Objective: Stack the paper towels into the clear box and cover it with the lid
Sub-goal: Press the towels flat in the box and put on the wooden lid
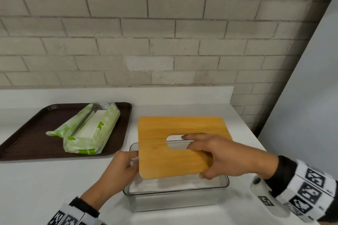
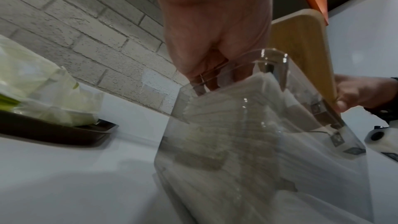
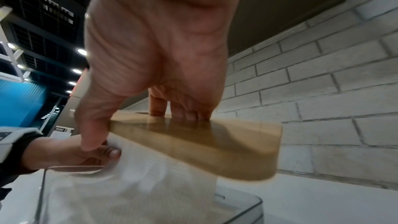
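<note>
Now: towels (image 2: 237, 108) stacked in box (image 1: 222, 185); right hand (image 1: 228, 157) gripping lid (image 1: 164, 151) above; left hand (image 1: 118, 168) pinching one towel, fingertips hidden behind lid; opened pack (image 1: 87, 129) on tray (image 1: 27, 133).

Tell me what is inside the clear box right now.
The clear box holds a stack of white paper towels. The left hand pinches the top sheet. The wooden lid, gripped by the right hand, hides the stack's far part.
</note>
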`<action>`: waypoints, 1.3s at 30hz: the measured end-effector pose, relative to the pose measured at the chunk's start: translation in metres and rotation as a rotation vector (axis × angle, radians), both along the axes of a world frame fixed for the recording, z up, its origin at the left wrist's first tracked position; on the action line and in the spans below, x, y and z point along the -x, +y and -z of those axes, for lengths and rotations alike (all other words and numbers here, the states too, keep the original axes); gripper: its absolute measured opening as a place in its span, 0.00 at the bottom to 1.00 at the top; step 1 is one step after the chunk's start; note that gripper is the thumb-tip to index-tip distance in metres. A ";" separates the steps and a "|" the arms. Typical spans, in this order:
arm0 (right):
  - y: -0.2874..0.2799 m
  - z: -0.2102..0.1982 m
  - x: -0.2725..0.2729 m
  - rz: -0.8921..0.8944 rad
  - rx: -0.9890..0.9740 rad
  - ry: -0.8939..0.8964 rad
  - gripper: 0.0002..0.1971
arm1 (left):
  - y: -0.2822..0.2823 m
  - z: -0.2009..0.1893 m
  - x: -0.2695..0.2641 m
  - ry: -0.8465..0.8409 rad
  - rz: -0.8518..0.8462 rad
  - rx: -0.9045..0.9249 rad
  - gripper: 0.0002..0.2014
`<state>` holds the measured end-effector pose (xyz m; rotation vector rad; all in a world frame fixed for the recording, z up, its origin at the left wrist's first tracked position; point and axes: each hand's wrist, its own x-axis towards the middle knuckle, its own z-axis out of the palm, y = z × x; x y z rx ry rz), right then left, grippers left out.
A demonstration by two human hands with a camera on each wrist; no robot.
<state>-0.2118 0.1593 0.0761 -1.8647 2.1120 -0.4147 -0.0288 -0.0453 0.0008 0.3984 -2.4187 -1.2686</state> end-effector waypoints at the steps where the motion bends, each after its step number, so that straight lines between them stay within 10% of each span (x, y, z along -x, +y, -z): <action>1: -0.003 0.002 -0.004 -0.010 -0.002 0.010 0.27 | -0.001 0.003 0.000 -0.009 -0.011 0.013 0.27; 6: -0.011 0.011 -0.015 -0.015 -0.051 0.092 0.29 | 0.000 0.004 -0.002 0.021 0.031 0.081 0.39; 10: -0.015 0.013 -0.025 0.005 -0.043 0.095 0.24 | -0.007 -0.006 -0.012 0.032 0.083 0.128 0.21; 17: -0.022 0.013 -0.030 0.041 -0.085 0.001 0.23 | -0.032 -0.049 -0.022 0.198 -0.060 0.213 0.20; 21: -0.029 0.013 -0.036 0.027 -0.140 -0.006 0.23 | 0.001 -0.045 0.012 0.009 0.223 0.577 0.17; 26: -0.028 0.016 -0.037 0.019 -0.167 -0.009 0.29 | 0.015 -0.035 0.040 -0.179 0.265 0.723 0.27; 30: -0.024 0.020 -0.036 0.028 -0.158 -0.035 0.29 | 0.020 -0.041 0.048 -0.272 0.260 0.810 0.16; 39: -0.029 0.028 -0.030 0.019 -0.235 -0.090 0.31 | 0.008 -0.010 0.043 -0.222 0.213 0.589 0.06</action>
